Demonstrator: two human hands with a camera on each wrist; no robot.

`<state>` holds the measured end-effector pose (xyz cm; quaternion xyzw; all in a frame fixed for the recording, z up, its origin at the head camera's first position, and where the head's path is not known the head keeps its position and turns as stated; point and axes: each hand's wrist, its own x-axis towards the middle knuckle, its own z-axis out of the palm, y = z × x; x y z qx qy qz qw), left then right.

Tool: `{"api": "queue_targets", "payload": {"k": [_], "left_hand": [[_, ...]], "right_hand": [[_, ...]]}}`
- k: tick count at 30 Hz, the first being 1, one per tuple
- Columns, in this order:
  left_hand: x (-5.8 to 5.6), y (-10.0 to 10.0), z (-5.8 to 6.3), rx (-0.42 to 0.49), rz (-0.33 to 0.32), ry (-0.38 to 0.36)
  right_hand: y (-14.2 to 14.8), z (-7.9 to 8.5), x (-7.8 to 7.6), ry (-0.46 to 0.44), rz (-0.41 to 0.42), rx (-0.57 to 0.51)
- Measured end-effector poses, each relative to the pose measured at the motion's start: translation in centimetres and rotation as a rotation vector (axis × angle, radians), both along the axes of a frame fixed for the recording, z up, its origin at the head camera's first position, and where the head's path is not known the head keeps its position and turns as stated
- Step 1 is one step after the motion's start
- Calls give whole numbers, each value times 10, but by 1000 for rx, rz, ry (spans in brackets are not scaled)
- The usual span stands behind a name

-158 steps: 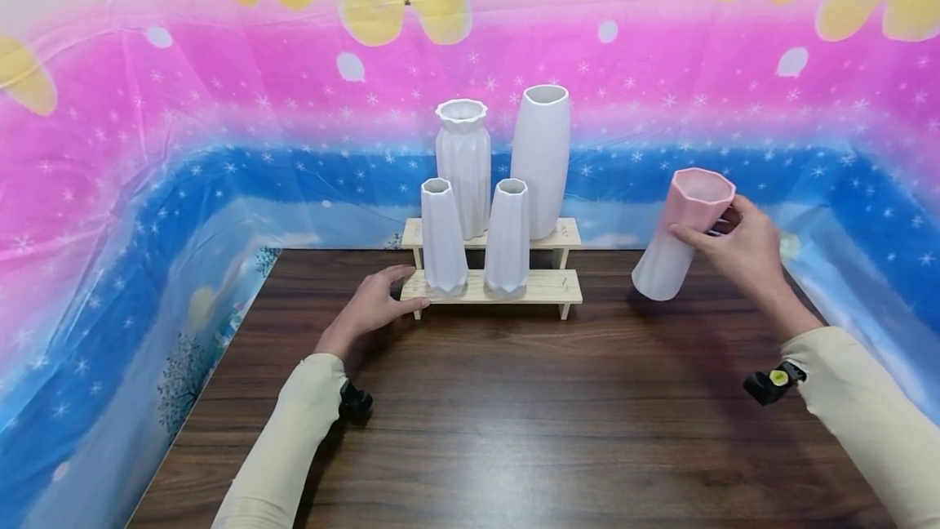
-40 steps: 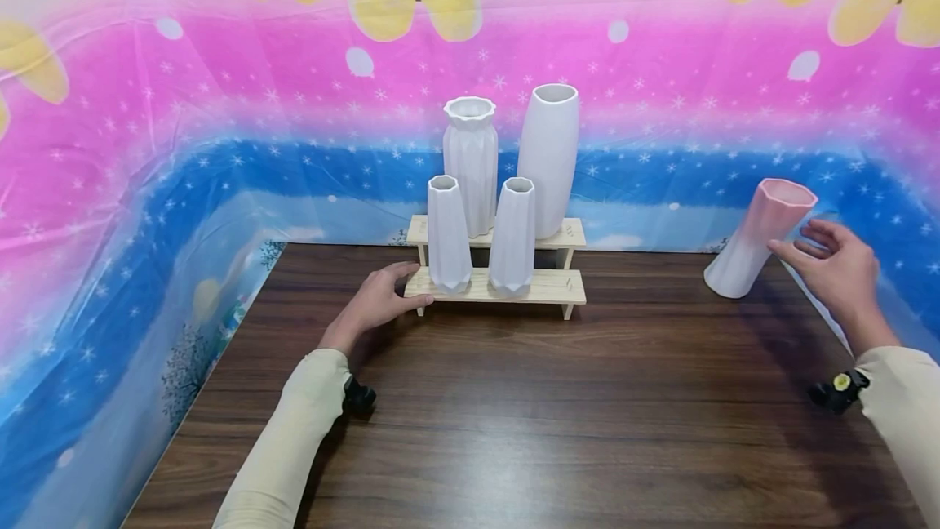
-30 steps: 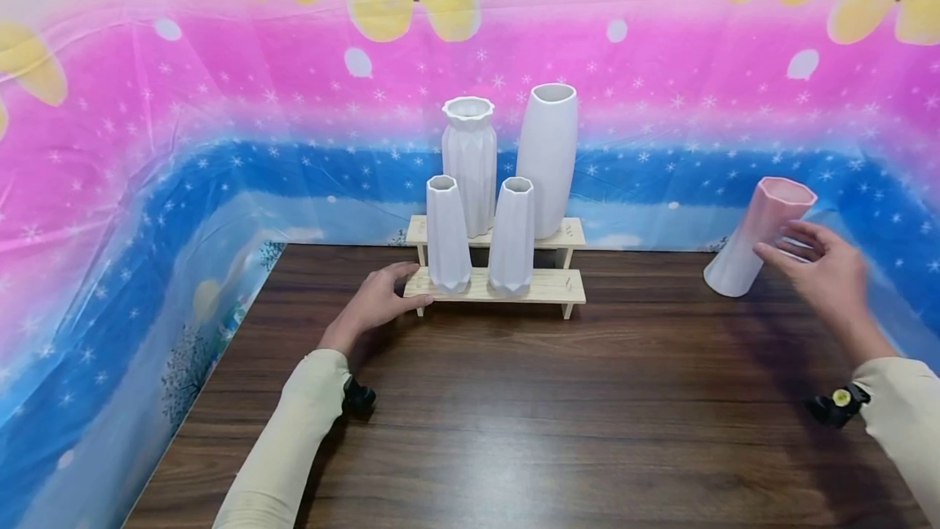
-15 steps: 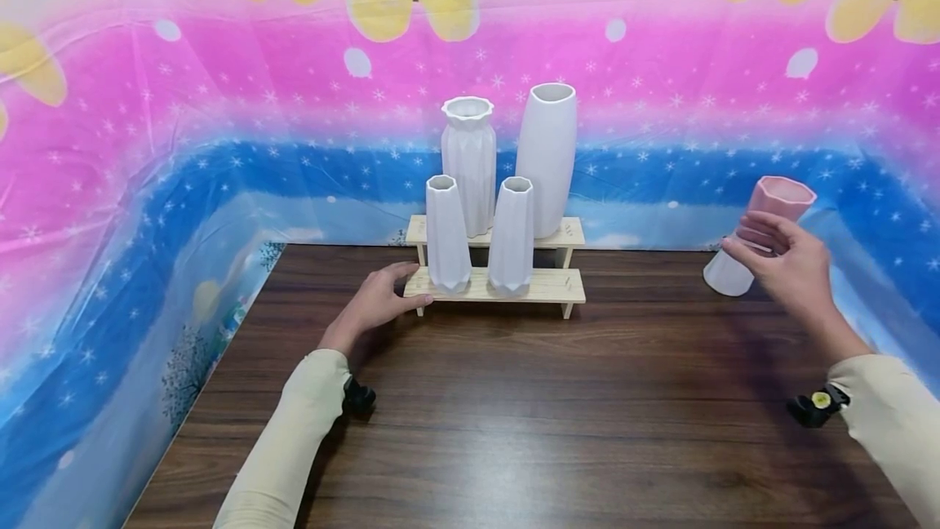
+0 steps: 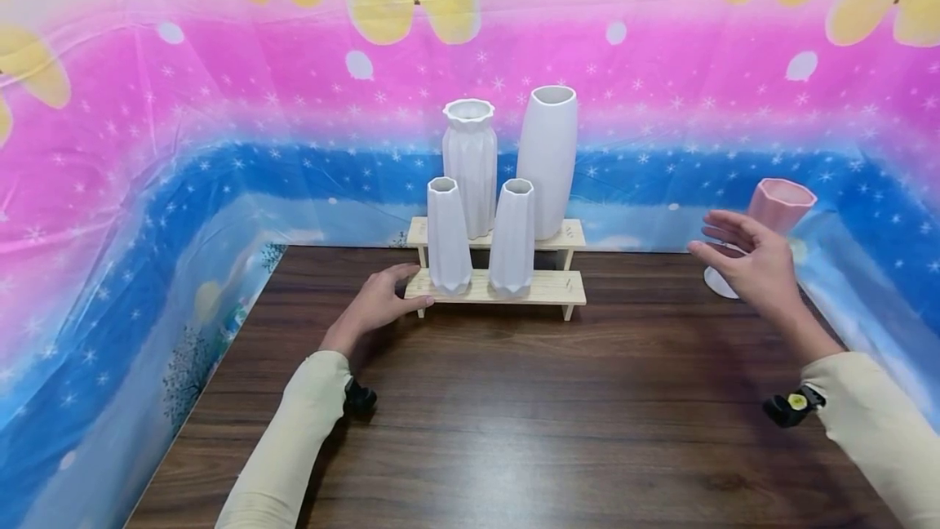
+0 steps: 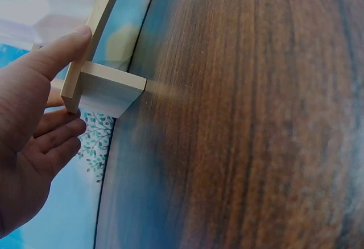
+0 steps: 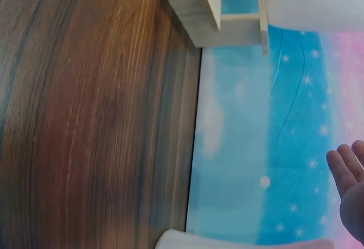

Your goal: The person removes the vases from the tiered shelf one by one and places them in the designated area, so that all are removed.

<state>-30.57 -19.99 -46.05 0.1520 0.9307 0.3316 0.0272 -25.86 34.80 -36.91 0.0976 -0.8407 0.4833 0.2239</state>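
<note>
My left hand (image 5: pixel 370 304) grips the left end of a two-step wooden display stand (image 5: pixel 481 286); in the left wrist view, its thumb lies on the board (image 6: pixel 98 24) and the fingers reach round the edge. Two slim white vases, one left (image 5: pixel 448 243) and one right (image 5: pixel 512 243), stand on the lower step. On the upper step are a frilled-rim white vase (image 5: pixel 470 157) and a taller smooth one (image 5: pixel 549 162). My right hand (image 5: pixel 760 268), fingers spread and holding nothing, hovers before a pink-and-white vase (image 5: pixel 774 206), hiding much of its body.
The dark wooden table (image 5: pixel 499 415) reaches toward me in front of the stand. A patterned pink and blue cloth (image 5: pixel 323 129) hangs close behind the table and along both sides.
Over five seconds ago my right hand held the pink-and-white vase; it now stands farther right, released. In the last second that hand has moved left past it. My left hand stays put.
</note>
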Motion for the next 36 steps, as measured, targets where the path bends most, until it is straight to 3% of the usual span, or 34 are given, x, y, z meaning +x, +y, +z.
{"api": "queue_targets", "payload": {"k": [15, 22, 36], "left_hand": [[3, 1, 2, 10, -1, 4], [3, 1, 2, 18, 5, 5], [2, 1, 1, 16, 3, 2]], "right_hand": [[-43, 1, -8, 55, 133, -58], [-66, 2, -14, 17, 142, -56], [-115, 2, -24, -13, 248, -133]]}}
